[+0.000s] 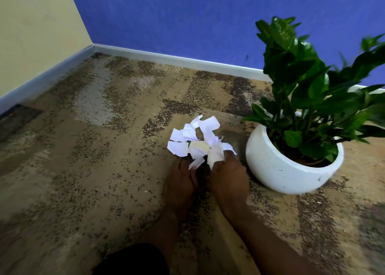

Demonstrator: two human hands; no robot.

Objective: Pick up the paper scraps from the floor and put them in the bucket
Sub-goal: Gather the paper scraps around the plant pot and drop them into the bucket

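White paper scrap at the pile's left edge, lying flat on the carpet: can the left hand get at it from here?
Probably yes. The white paper scrap lies just beyond the left hand, with only bare patterned carpet between; the right hand grips other scraps further right.

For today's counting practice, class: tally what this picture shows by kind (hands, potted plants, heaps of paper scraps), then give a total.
Hands: 2, left hand and right hand
Potted plant: 1
Heap of paper scraps: 1
Total: 4
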